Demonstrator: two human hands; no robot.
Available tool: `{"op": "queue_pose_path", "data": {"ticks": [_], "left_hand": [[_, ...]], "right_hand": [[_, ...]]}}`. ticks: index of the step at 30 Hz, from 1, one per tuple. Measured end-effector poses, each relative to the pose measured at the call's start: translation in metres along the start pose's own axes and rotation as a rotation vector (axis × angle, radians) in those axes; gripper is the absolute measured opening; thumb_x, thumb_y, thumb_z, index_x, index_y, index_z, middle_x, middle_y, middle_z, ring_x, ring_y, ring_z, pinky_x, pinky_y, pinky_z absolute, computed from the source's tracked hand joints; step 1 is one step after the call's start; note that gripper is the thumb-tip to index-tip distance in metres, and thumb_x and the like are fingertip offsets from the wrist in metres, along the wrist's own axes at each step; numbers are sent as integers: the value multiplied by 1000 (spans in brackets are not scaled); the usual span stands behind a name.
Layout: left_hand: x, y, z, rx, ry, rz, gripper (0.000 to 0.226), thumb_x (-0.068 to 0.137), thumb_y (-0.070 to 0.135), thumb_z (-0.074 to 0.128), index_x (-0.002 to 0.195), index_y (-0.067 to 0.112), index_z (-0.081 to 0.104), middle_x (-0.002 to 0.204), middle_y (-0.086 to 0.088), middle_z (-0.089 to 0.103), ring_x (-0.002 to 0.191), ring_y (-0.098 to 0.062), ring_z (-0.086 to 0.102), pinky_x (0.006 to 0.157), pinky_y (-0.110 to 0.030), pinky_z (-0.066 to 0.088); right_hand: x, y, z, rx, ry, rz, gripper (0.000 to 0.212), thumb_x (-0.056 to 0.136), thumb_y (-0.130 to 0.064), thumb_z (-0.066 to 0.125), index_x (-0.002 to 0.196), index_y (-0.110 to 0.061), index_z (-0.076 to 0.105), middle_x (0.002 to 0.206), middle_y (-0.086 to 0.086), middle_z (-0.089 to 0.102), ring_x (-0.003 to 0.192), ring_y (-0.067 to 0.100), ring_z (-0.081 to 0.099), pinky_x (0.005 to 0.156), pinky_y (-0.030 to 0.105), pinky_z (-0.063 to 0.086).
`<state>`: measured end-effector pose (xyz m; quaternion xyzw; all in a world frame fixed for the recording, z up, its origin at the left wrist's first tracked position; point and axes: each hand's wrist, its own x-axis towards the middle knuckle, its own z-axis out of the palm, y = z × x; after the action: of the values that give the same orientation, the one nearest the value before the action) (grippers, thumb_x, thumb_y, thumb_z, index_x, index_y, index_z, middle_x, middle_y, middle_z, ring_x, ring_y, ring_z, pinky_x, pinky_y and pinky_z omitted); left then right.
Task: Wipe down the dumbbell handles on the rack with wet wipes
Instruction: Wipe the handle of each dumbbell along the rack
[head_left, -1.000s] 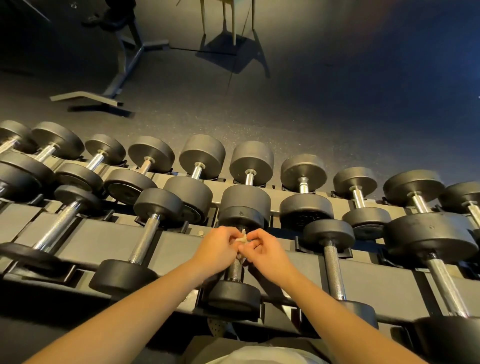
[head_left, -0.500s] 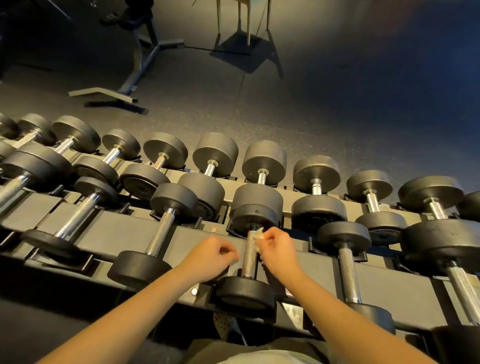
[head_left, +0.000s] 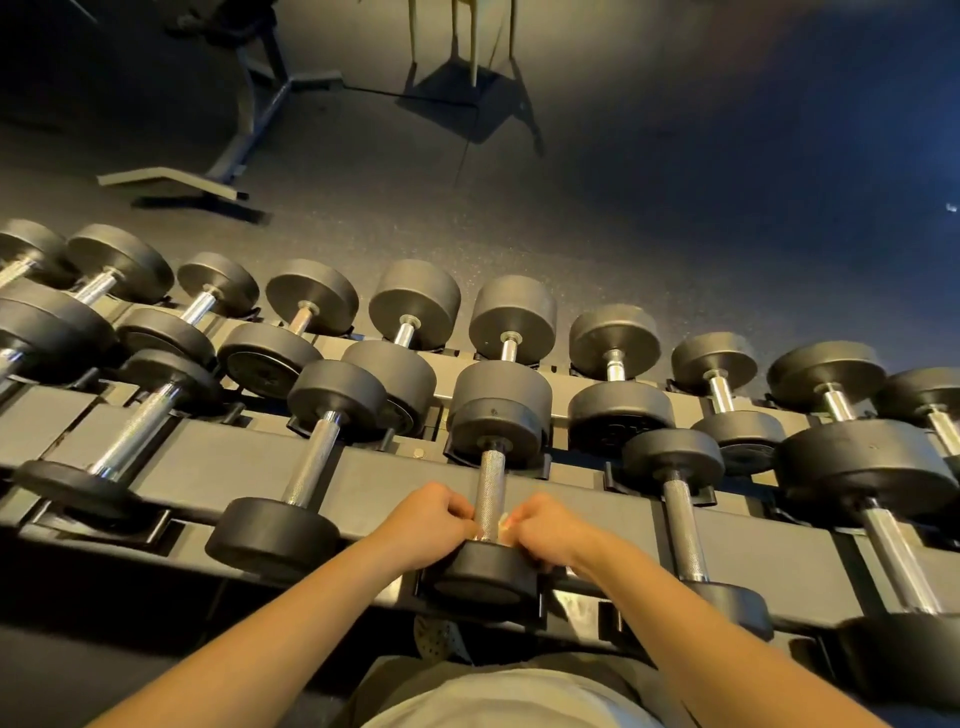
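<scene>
Two-tier rack (head_left: 218, 467), angled cradles, loaded right across the view. Upper tier: packed row of black round-head upper-tier dumbbells (head_left: 415, 306). Lower tier: fewer, spaced wider, knurled chrome grips pointing toward camera.

Working the centre lower-tier dumbbell (head_left: 496, 426), seated in its cradle, both ends down on the rack.

Right hand (head_left: 545, 530) curled, pinching a pale wet wipe (head_left: 506, 522) against the right side of the handle (head_left: 491, 483), low down, just above the near head (head_left: 483, 571). Only a sliver of wipe visible between fingers and chrome.

Left hand (head_left: 426, 522) curled too, knuckles up, touching the left side of the same handle at the same height. Can't tell whether gripping a wipe end or just pressing the bar.

Rest of handle bare chrome up to the far end.

Left neighbour (head_left: 311, 457) and right neighbour (head_left: 683, 525) parked in own cradles, clear of both hands.

Beyond the rack: dark speckled floor (head_left: 623, 234), bench frame (head_left: 244, 130) upper left, well apart.
</scene>
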<state>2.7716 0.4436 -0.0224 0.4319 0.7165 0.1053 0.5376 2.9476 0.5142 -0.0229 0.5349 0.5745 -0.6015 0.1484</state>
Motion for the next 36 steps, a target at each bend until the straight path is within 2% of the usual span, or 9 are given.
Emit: {"op": "queue_pose_path", "data": {"ticks": [7,10,14,17,21,25,29,33,36], "left_hand": [[-2,3,4,-71,5,-40,14,90,26,73,79,19,80,86,-3,76,88,-15,69,85,-36,56],[-1,3,4,-32,23,-28,14,91,25,71,83,17,80,87,-3,76,88,-16,69,84,-36,56],[-3,-5,-3,-12,-11,-2,18,95,26,65,91,15,79,93,-8,75,92,-21,69,88,-39,56],[-11,-10,-14,27,15,49,15,97,29,63,95,24,77,89,1,74,87,-13,68,85,-34,58],[-38,-15,-46,60,254,117,11,101,31,60,107,31,69,88,11,70,81,-1,64,75,-20,51],[-61,-32,-75,20,528,138,15,99,30,64,111,29,72,93,15,70,87,-3,65,83,-26,55],[-82,-63,-87,6,868,38,8,98,28,63,98,32,70,88,17,66,84,-2,61,71,-13,44],[-104,-78,-85,51,1081,-126,17,101,30,58,112,25,69,108,13,63,98,-3,55,88,-25,45],[-102,-84,-85,-166,1110,-339,27,105,32,53,126,19,64,122,6,61,113,-11,55,95,-29,40]], "right_hand": [[0,-23,-8,263,411,-46,23,98,-20,64,77,-13,61,70,6,66,67,20,66,64,35,60],[1,-17,4,90,388,-72,22,95,-23,69,77,-16,58,75,8,67,70,22,67,72,42,61],[-16,-13,0,-78,128,-107,15,93,-16,70,80,-15,62,77,0,63,72,10,60,65,24,49],[-24,-23,-11,1,67,-135,7,93,-13,68,88,-11,65,83,4,68,73,10,64,66,23,52],[-17,-58,-14,230,143,-179,2,94,-10,67,93,-10,66,87,8,70,69,11,65,65,23,53],[2,-90,1,246,10,-244,6,96,-7,65,101,-6,68,87,8,70,67,11,62,64,23,55],[26,-118,24,238,-65,-285,17,97,-12,65,105,3,70,84,14,69,67,17,58,62,23,56],[47,-147,43,198,-154,-381,15,98,-15,66,101,-3,73,82,13,69,69,20,61,66,25,58],[61,-168,56,109,-165,-507,11,98,-15,66,98,-14,76,83,5,74,69,12,67,64,22,58]]}}
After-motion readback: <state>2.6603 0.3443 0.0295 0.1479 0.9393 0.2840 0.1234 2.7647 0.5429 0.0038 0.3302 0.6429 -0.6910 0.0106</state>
